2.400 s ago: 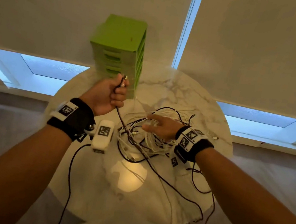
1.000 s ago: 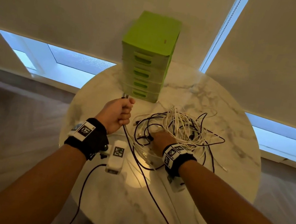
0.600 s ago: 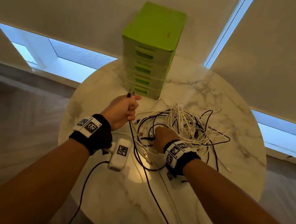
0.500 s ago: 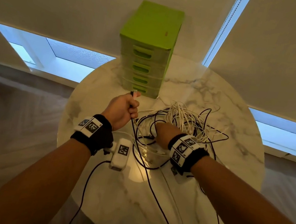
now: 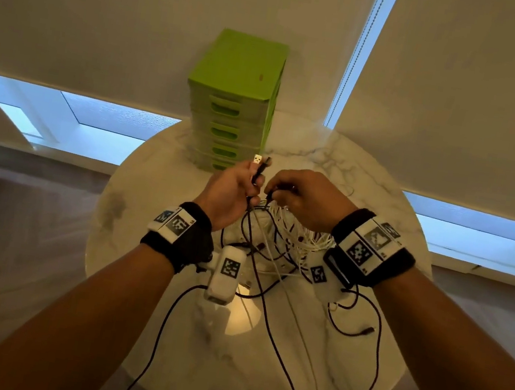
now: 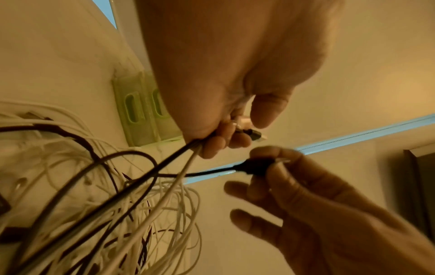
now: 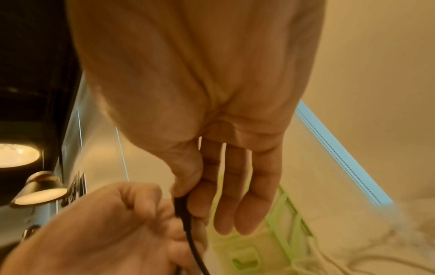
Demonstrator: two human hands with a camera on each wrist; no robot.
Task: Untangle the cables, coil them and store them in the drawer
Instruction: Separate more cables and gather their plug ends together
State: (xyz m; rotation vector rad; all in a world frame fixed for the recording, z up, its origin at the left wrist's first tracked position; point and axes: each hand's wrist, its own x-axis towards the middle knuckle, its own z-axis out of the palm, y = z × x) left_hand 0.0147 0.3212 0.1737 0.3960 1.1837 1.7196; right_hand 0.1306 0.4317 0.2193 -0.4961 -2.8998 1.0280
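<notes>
The right hand (image 5: 307,199) has lifted off the tangled heap of black and white cables (image 5: 279,242) on the round marble table (image 5: 369,185), now pinching a black plug (image 6: 255,165) beside the left hand (image 5: 230,195), which stays fisted on two cable ends. With ends gathered, untangling can start; the green drawer tower (image 5: 235,103) is shut

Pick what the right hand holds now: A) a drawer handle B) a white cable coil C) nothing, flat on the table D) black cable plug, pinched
D: the right hand pinches the black plug between thumb and fingers, raised beside the left hand, which grips other cable ends.
</notes>
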